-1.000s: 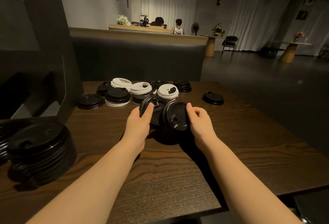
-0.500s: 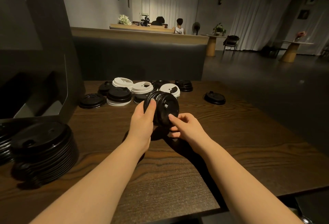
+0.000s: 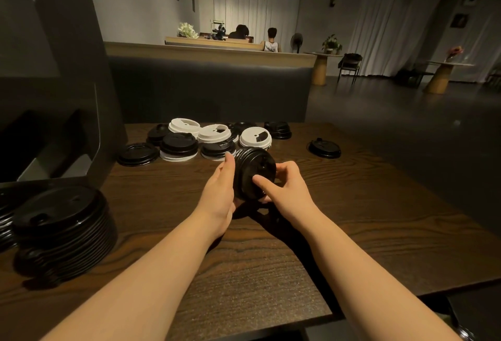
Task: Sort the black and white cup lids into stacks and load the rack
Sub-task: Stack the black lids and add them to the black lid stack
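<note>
change: two black lid bundles held apart 1 s ago, now joined into one black lid stack (image 3: 253, 173) on its side between both hands, just above the table; camera view roughly the same
left hand (image 3: 219, 194): flat, fingers straight, pressed against the stack's left end; holding by pressure, not curled
right hand (image 3: 287, 190): curled round the right end of the stack, thumb (image 3: 264, 184) across the top lid's face, fingers over the far rim
big black stack (image 3: 61, 228): near left on the wooden table (image 3: 352, 205), upright, well apart from the hands
rack (image 3: 51, 123): dark unit at far left edge, beside the big stack; its interior too dark to tell
loose pile: behind the held stack, left to right: flat black lid (image 3: 137, 153), black lid on a white one (image 3: 178, 145), white lid (image 3: 184, 127), white lid (image 3: 214, 133), white lid (image 3: 255, 137) just beyond the held stack
small black stack (image 3: 278, 129): far edge, right of the white lids
single black lid (image 3: 324, 147): alone at right, apart from the pile
in the way: loose pile sits directly behind the hands; both forearms span the near table
background: dark booth back (image 3: 208, 91) beyond the table; two people seated far off
</note>
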`<state>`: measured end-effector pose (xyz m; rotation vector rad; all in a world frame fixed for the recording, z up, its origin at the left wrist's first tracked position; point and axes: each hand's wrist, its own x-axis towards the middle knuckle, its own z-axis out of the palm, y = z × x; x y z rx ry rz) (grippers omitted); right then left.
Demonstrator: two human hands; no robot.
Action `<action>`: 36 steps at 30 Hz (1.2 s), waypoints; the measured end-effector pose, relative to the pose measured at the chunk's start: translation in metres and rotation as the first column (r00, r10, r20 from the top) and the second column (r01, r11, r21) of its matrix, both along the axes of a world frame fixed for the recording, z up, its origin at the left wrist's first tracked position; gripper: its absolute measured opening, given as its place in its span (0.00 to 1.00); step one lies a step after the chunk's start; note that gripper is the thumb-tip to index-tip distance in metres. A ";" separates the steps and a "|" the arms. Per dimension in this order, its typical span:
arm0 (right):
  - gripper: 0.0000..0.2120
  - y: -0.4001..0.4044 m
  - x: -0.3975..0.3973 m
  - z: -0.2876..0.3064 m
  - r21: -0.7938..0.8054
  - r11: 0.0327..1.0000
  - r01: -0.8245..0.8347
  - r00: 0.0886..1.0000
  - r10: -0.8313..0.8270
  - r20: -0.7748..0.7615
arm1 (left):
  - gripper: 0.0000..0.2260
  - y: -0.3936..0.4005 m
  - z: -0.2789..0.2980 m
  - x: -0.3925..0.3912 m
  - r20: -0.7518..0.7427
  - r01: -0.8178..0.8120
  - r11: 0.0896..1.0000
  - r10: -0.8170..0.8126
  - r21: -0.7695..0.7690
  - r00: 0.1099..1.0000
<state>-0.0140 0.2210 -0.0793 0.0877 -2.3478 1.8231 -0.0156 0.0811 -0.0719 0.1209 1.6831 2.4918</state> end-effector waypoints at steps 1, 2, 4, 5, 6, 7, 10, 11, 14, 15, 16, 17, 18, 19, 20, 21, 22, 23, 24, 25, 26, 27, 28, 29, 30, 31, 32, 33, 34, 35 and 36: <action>0.19 0.000 0.000 0.000 -0.001 1.000 0.013 1.000 -0.013 -0.004 | 0.29 0.000 0.000 0.001 -0.030 0.008 1.000 -0.008 -0.013 1.000; 0.19 0.000 0.000 0.001 -0.005 1.000 0.017 1.000 -0.017 -0.013 | 0.30 0.000 0.000 0.002 -0.058 0.003 0.999 -0.005 -0.047 0.998; 0.19 0.000 0.003 0.002 -0.002 1.000 0.006 0.999 -0.006 -0.033 | 0.24 -0.001 -0.003 0.002 -0.091 -0.017 0.992 0.006 -0.124 0.996; 0.20 0.000 0.004 0.003 0.010 1.000 0.007 0.999 -0.007 -0.044 | 0.20 -0.002 -0.004 0.001 -0.094 -0.035 0.989 0.021 -0.145 0.995; 0.20 -0.001 0.004 0.003 0.015 1.000 0.012 0.998 -0.012 -0.059 | 0.16 -0.003 -0.005 -0.002 -0.087 -0.050 0.988 0.038 -0.149 0.995; 0.20 -0.001 0.004 0.003 0.000 1.000 0.015 0.997 -0.015 -0.074 | 0.13 -0.005 -0.005 -0.003 -0.071 -0.048 0.990 0.039 -0.134 0.997; 0.21 0.002 0.001 0.005 -0.181 0.983 -0.039 0.998 0.029 -0.058 | 0.13 -0.011 -0.003 -0.008 -0.042 0.020 0.997 -0.023 -0.081 0.999; 0.20 0.004 0.000 0.006 -0.236 0.970 -0.065 0.998 0.057 -0.041 | 0.14 -0.013 -0.003 -0.009 -0.043 0.048 0.996 -0.051 -0.081 0.998; 0.11 0.007 -0.003 0.005 -0.193 0.978 -0.074 0.997 0.067 -0.045 | 0.15 -0.016 -0.005 -0.012 -0.070 0.055 0.990 -0.064 -0.126 0.995; 0.11 0.008 -0.004 0.004 -0.168 0.984 -0.052 0.998 0.044 -0.050 | 0.15 -0.017 -0.006 -0.012 -0.077 0.038 0.987 -0.050 -0.154 0.996; 0.12 0.008 -0.004 0.003 -0.153 0.988 -0.031 0.998 0.023 -0.054 | 0.15 -0.017 -0.007 -0.013 -0.073 0.024 0.983 -0.037 -0.180 0.997; 0.12 0.008 -0.004 0.003 -0.145 0.989 -0.017 0.999 0.010 -0.053 | 0.17 -0.017 -0.007 -0.014 -0.062 0.016 0.979 -0.029 -0.203 0.998; 0.13 0.009 -0.004 0.002 -0.140 0.990 -0.010 0.999 0.003 -0.047 | 0.19 -0.017 -0.008 -0.014 -0.053 0.014 0.974 -0.027 -0.226 0.998; 0.13 0.009 -0.004 0.002 -0.136 0.991 -0.006 0.999 0.001 -0.037 | 0.19 -0.018 -0.008 -0.015 -0.050 0.012 0.969 -0.025 -0.246 0.998; 0.14 0.009 -0.005 0.002 -0.135 0.991 -0.005 1.000 0.002 -0.024 | 0.19 -0.019 -0.009 -0.016 -0.052 0.007 0.965 -0.021 -0.263 0.998; 0.15 0.009 -0.005 0.001 -0.145 0.989 -0.008 1.000 0.008 -0.003 | 0.18 -0.020 -0.009 -0.016 -0.056 -0.001 0.961 -0.016 -0.277 0.998; 0.15 0.009 -0.006 0.001 -0.181 0.983 -0.024 0.999 0.029 0.024 | 0.17 -0.020 -0.009 -0.016 -0.061 -0.011 0.957 -0.007 -0.290 0.998; 0.15 0.009 -0.007 0.000 -0.237 0.970 -0.047 0.997 0.062 0.056 | 0.16 -0.021 -0.008 -0.016 -0.065 -0.023 0.955 0.004 -0.295 0.998; 0.15 0.009 -0.009 -0.001 -0.284 0.956 -0.071 0.991 0.100 0.085 | 0.15 -0.021 -0.008 -0.016 -0.066 -0.033 0.957 0.014 -0.289 0.998; 0.15 0.009 -0.009 -0.002 -0.305 0.948 -0.094 0.986 0.131 0.102 | 0.15 -0.022 -0.007 -0.016 -0.063 -0.038 0.960 0.022 -0.279 0.998; 0.15 0.009 -0.010 -0.003 -0.298 0.948 -0.109 0.984 0.147 0.105 | 0.15 -0.022 -0.006 -0.016 -0.059 -0.040 0.963 0.025 -0.268 0.998; 0.14 0.009 -0.010 -0.003 -0.286 0.950 -0.121 0.983 0.155 0.098 | 0.16 -0.023 -0.006 -0.016 -0.051 -0.036 0.966 0.024 -0.255 0.998; 0.14 0.009 -0.010 -0.004 -0.276 0.953 -0.126 0.984 0.155 0.084 | 0.16 -0.024 -0.005 -0.016 -0.044 -0.024 0.969 0.013 -0.245 0.999; 0.14 0.009 -0.010 -0.004 -0.262 0.958 -0.120 0.987 0.143 0.070 | 0.16 -0.024 -0.004 -0.016 -0.037 -0.002 0.970 -0.008 -0.244 0.999; 0.14 0.010 -0.009 -0.004 -0.245 0.964 -0.107 0.990 0.125 0.059 | 0.16 -0.024 -0.005 -0.015 -0.031 0.025 0.966 -0.034 -0.258 0.999; 0.14 0.011 -0.009 -0.003 -0.235 0.968 -0.092 0.993 0.108 0.055 | 0.15 -0.024 -0.005 -0.016 -0.024 0.044 0.958 -0.054 -0.285 0.998; 0.14 0.012 -0.009 -0.003 -0.243 0.966 -0.085 0.993 0.103 0.060 | 0.13 -0.023 -0.007 -0.016 -0.018 0.050 0.947 -0.059 -0.317 0.998; 0.13 0.012 -0.009 -0.002 -0.270 0.959 -0.090 0.991 0.114 0.074 | 0.11 -0.023 -0.008 -0.016 -0.013 0.039 0.939 -0.046 -0.342 0.999; 0.13 0.013 -0.009 -0.003 -0.312 0.944 -0.108 0.985 0.144 0.094 | 0.10 -0.022 -0.009 -0.017 -0.012 0.013 0.933 -0.019 -0.360 1.000; 0.14 0.014 -0.009 -0.002 -0.361 0.922 -0.137 0.976 0.189 0.112 | 0.10 -0.022 -0.010 -0.017 -0.015 -0.016 0.929 0.011 -0.371 1.000; 0.15 0.014 -0.009 -0.002 -0.406 0.899 -0.166 0.964 0.235 0.125 | 0.11 -0.021 -0.010 -0.017 -0.024 -0.036 0.925 0.029 -0.378 0.999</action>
